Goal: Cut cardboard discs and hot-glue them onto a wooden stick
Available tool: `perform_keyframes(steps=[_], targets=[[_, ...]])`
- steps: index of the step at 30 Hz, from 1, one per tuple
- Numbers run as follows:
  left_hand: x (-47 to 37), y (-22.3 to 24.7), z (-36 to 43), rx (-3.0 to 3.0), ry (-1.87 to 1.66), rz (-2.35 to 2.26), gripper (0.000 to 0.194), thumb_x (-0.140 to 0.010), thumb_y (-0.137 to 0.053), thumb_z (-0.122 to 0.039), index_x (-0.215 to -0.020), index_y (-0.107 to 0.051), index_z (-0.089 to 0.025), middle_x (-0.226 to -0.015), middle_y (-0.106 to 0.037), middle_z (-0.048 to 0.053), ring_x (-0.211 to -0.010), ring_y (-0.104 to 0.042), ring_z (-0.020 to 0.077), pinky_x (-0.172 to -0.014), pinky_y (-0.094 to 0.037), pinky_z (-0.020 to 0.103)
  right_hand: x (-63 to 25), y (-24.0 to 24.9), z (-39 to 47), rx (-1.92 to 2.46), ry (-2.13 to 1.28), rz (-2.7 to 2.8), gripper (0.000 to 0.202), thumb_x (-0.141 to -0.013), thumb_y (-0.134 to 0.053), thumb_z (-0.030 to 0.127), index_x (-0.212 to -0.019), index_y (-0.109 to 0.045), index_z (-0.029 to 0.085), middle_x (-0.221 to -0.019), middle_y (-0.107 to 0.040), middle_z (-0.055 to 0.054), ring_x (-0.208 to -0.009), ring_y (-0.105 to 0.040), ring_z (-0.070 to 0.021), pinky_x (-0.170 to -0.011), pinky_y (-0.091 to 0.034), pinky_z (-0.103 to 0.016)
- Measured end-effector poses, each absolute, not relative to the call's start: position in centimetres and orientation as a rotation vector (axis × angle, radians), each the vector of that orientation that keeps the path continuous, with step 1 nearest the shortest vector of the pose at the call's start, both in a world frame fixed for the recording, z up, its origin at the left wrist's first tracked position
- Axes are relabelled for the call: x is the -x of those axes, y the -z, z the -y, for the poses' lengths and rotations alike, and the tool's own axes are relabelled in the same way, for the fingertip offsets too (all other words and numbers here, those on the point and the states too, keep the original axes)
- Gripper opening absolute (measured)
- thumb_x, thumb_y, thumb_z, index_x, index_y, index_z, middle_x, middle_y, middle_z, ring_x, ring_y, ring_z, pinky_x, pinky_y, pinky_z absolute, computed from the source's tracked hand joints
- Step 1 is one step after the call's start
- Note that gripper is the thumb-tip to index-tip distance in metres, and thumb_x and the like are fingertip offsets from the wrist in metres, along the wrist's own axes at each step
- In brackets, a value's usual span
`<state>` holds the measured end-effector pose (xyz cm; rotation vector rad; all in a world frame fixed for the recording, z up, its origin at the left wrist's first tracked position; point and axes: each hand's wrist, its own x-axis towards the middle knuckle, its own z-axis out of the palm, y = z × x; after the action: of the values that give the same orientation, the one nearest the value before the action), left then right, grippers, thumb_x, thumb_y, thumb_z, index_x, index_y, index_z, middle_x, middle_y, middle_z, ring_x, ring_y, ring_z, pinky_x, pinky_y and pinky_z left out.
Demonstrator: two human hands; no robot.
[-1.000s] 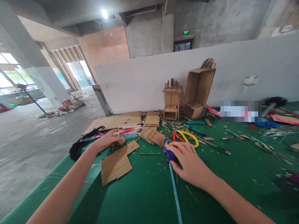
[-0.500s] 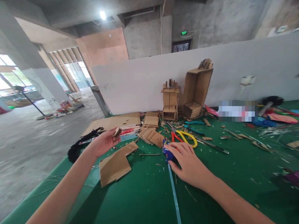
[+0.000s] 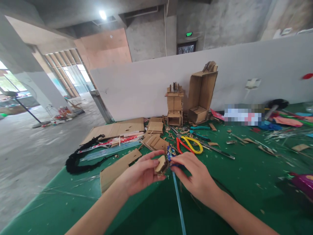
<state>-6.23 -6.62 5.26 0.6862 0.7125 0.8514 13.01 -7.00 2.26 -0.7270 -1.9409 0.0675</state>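
Note:
Near the table's middle, my left hand (image 3: 141,171) pinches a small thick cardboard piece (image 3: 160,164) between thumb and fingers, its pale flat face showing and its edge brown and rough. Close at its right, my right hand (image 3: 193,171) has thumb and fingertips pinched together beside the piece's edge; what lies between them is hidden. Just beyond these fingertips shows a blue object (image 3: 170,150), partly covered by the hand. A long translucent bluish stick (image 3: 179,204) runs from there toward me. Left of my left hand lies a cut cardboard sheet (image 3: 113,174).
Red-and-yellow-handled scissors (image 3: 193,145) and teal-handled pliers (image 3: 199,132) lie beyond my right hand. Two cardboard structures (image 3: 174,104) stand by the white partition (image 3: 141,88). A black fuzzy cord (image 3: 73,163) curls near the table's left edge. Scraps litter the green tabletop (image 3: 232,182).
My left hand has come right and nearer with the cardboard piece, up to my right hand. The right fingers have closed from a looser spread over the blue object.

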Motion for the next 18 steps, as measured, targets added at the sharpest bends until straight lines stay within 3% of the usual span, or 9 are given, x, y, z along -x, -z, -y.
perform_keyframes(steps=[10,18], targets=[[5.0,-4.7,6.9,-0.644,-0.861,-0.708,0.035,-0.075,-0.062,-0.011,-0.109,-0.058,-0.014,-0.085,-0.065,0.007,-0.068,-0.062,0.0135,-0.065,-0.052,0.029,-13.8,-2.9,6.9,0.685,0.127,1.98,0.013,-0.083,-0.055,0.008,-0.089,-0.058,0.019,-0.08,-0.067,-0.003,-0.074,-0.057,-0.0163,-0.071,-0.045,-0.034],[7.9,-4.9,5.2,-0.822,-1.061,-0.908,0.041,-0.072,-0.065,-0.013,-0.112,-0.057,-0.018,-0.087,-0.065,0.004,-0.073,-0.061,0.0135,-0.069,-0.052,0.03,-15.0,-2.6,5.9,1.025,0.088,1.811,0.012,-0.085,-0.046,0.018,-0.076,-0.054,0.019,-0.069,-0.061,-0.003,-0.068,-0.056,-0.0169,-0.064,-0.043,-0.029]])
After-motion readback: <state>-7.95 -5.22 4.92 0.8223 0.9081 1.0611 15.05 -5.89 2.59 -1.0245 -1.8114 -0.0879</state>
